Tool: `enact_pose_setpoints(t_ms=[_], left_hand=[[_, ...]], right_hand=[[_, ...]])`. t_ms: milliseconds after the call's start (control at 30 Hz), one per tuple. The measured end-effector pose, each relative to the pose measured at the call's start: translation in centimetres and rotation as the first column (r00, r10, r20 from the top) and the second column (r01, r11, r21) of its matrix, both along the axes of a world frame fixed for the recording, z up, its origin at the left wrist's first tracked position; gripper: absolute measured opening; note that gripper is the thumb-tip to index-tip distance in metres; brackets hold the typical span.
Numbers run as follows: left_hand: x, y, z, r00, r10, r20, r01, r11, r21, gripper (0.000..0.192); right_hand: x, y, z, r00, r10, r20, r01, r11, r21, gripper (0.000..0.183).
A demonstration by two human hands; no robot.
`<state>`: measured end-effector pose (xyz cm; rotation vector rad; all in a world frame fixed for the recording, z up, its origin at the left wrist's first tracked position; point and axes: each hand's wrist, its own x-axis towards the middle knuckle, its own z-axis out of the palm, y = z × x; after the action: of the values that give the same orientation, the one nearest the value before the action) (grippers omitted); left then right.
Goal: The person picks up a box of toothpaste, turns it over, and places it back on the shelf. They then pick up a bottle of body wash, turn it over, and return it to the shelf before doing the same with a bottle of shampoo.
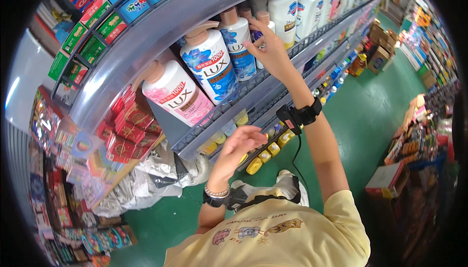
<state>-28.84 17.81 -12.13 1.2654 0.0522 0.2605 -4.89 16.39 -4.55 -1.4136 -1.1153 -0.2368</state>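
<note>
My right hand (268,49) reaches up to the shelf, fingers spread, beside a white and blue Lux pump bottle (239,47) and in front of a smaller bottle with a peach cap (264,18). Whether its fingertips touch either bottle I cannot tell. Below the shelf edge, my left hand (239,146) hangs in the air with loosely curved fingers and nothing in it. To the left stand a larger blue and white Lux bottle (210,66) and a pink and white one (179,93), tilted in view. White Safeguard bottles (283,14) stand to the right.
A wire guard rail (234,98) runs along the shelf's front. Toothpaste boxes (91,49) sit on the shelf above. Red packets (126,135) lie at the left, over white plastic sacks (146,183). Yellow bottles (265,156) line the lowest shelf. Cardboard boxes (380,53) stand in the aisle.
</note>
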Motion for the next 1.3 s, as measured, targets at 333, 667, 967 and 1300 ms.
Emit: enact_pose_setpoints(t_ms=[333, 667, 967, 1300], left_hand=[[-0.2, -6.3, 0.1, 0.893, 0.449, -0.036, -0.450, 0.892, -0.027, 0.027], [-0.3, -8.4, 1.7, 0.883, 0.462, -0.086, -0.463, 0.886, -0.001, 0.024], [2.5, -8.7, 1.7, 0.878, 0.477, -0.040, -0.477, 0.879, 0.007, 0.032], [6.6, -6.3, -1.3, 0.836, 0.539, -0.108, -0.547, 0.796, -0.261, 0.054]], right_hand=[[2.2, 2.3, 1.9, 0.998, 0.049, 0.049, -0.042, 0.992, -0.119, 0.051], [2.1, 1.2, 1.3, 0.996, -0.023, 0.088, 0.021, 0.999, 0.024, 0.056], [2.8, -2.3, 3.1, 0.890, 0.383, -0.246, -0.256, 0.868, 0.425, 0.049], [2.4, -6.9, 1.7, 0.722, 0.502, -0.476, -0.311, 0.850, 0.425, 0.037]])
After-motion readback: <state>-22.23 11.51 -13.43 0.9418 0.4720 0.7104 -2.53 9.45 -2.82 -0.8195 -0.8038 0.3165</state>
